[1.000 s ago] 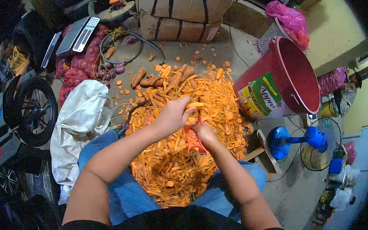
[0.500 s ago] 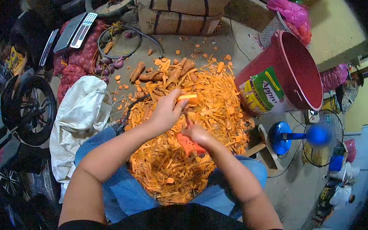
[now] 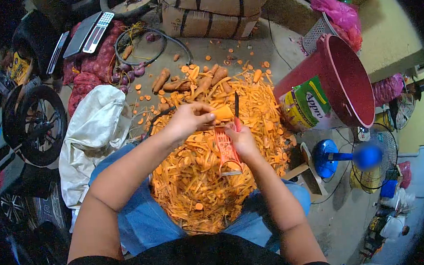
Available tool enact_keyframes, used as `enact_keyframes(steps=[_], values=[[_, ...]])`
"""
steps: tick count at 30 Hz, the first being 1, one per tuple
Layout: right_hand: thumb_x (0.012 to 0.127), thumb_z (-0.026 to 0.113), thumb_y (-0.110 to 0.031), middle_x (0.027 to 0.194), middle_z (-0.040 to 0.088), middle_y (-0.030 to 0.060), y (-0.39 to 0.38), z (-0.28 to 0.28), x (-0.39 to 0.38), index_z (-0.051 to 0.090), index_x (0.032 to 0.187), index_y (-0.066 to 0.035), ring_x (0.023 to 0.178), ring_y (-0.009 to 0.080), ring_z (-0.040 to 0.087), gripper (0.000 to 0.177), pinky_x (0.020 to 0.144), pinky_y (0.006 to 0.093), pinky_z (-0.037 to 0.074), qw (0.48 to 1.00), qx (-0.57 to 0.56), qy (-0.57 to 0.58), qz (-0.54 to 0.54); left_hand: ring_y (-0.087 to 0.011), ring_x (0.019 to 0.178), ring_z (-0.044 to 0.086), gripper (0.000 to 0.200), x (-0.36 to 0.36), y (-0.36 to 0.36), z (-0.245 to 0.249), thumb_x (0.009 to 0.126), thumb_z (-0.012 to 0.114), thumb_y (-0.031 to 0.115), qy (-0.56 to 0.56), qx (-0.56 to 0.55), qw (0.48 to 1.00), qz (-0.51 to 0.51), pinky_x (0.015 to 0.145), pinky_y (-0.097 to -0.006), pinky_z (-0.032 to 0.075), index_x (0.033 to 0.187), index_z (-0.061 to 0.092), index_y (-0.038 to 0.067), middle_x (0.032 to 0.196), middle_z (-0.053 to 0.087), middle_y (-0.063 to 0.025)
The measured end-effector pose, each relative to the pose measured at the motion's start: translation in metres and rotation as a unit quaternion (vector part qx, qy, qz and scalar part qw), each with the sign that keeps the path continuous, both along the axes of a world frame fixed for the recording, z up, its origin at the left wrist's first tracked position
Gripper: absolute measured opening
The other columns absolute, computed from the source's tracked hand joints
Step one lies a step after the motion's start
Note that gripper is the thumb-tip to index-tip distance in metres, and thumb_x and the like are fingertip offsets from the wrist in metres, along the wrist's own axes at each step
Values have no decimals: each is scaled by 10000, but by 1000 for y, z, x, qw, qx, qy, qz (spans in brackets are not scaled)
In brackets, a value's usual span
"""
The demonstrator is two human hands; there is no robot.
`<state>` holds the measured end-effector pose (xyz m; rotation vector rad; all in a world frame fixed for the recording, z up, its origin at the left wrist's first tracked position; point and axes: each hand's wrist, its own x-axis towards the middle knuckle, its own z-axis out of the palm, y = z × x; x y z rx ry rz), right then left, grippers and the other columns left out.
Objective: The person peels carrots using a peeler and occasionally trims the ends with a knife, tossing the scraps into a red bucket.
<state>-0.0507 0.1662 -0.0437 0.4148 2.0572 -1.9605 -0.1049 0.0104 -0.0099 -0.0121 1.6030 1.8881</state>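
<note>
My left hand (image 3: pixel 192 121) pinches a short piece of peeled carrot (image 3: pixel 222 113) over the heap of orange peelings (image 3: pixel 191 182). Just right of it, my right hand (image 3: pixel 241 141) is closed around a red peeler (image 3: pixel 229 153) and a knife (image 3: pixel 236 106). The knife's dark blade points up and away from me, beside the carrot piece, and the peeler's head hangs toward me. Unpeeled carrots (image 3: pixel 204 84) lie at the far side of the heap, with small orange slices scattered around them.
A large red bucket (image 3: pixel 306 80) tilts at the right, near a blue fan (image 3: pixel 326 158). White sacking (image 3: pixel 93 135) lies at the left, below net bags of onions (image 3: pixel 85 87). Taped cardboard boxes (image 3: pixel 205 23) stand at the back. A person (image 3: pixel 393 227) is far off at lower right.
My right hand has moved up and slightly right, bringing the knife blade upright beside the carrot piece. The peeler has turned so its head points toward me. My left hand still holds the carrot.
</note>
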Motion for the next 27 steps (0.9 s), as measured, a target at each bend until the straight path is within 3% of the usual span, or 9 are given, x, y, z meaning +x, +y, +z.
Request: enact_keyframes(steps=[1, 5, 10, 13, 17, 23, 25, 26, 27], values=[[749, 479, -127, 572, 411, -31, 4, -6, -1, 478, 701, -34, 517, 57, 377, 104, 482, 213, 328, 996, 82, 20, 31, -133, 634, 547, 161, -1, -1, -3, 753, 514, 84, -50, 12, 999, -8, 586, -224, 466, 869, 499, -27, 721, 544, -78], [749, 477, -123, 580, 425, -20, 6, -1, 4, 481, 721, -25, 514, 65, 387, 102, 472, 224, 334, 994, 102, 45, 11, -139, 643, 549, 137, -4, 2, -8, 750, 512, 66, -104, 27, 994, 5, 585, -228, 470, 851, 495, -24, 731, 544, -82], [726, 475, -106, 555, 453, 42, 3, 6, 10, 476, 726, -10, 496, 122, 411, 96, 477, 252, 356, 960, 227, 151, 65, -102, 652, 517, 160, -1, 6, -8, 765, 489, 73, 106, -78, 991, -11, 602, -228, 454, 884, 485, -34, 737, 525, -45], [702, 484, -118, 550, 467, 75, -1, 6, 7, 476, 701, -1, 508, 153, 436, 117, 498, 282, 367, 950, 265, 63, 156, -95, 640, 510, 158, 4, 6, -14, 768, 484, 71, 57, -45, 997, -20, 603, -229, 453, 876, 489, -44, 744, 526, -45], [690, 485, -128, 543, 463, 85, 2, -28, 8, 478, 684, 5, 505, 165, 441, 133, 496, 304, 361, 955, 246, 120, 118, -99, 637, 517, 150, 4, 5, -19, 769, 485, 76, 20, -37, 999, -22, 609, -229, 457, 856, 500, -46, 743, 532, -55], [693, 476, -116, 565, 485, 55, 0, -69, 5, 505, 702, 11, 516, 157, 447, 130, 501, 293, 362, 967, 214, 5, 140, -109, 665, 539, 189, 7, 3, -29, 767, 485, 76, -54, 1, 998, 22, 598, -199, 463, 885, 494, -73, 774, 541, -83], [670, 476, -186, 657, 516, 175, 0, -97, 9, 496, 791, -13, 651, 308, 509, 213, 585, 398, 385, 958, 214, 3, 189, -113, 671, 537, 186, 11, 4, -17, 762, 495, 101, -11, -34, 999, -19, 609, -215, 449, 879, 519, -41, 789, 550, -76], [670, 476, -186, 657, 516, 175, -1, -99, 17, 496, 791, -13, 651, 308, 509, 213, 585, 398, 385, 959, 212, 1, 187, -113, 671, 537, 186, 12, 7, -6, 762, 495, 101, -13, -36, 999, -22, 609, -215, 449, 879, 519, -41, 789, 550, -76], [687, 475, -146, 654, 517, 136, -9, -84, 27, 507, 837, 5, 619, 232, 494, 215, 561, 342, 383, 957, 183, -87, 207, -125, 701, 534, 196, 14, 11, 10, 757, 502, 117, 182, -80, 977, -70, 643, -235, 439, 889, 525, -25, 801, 555, -73]])
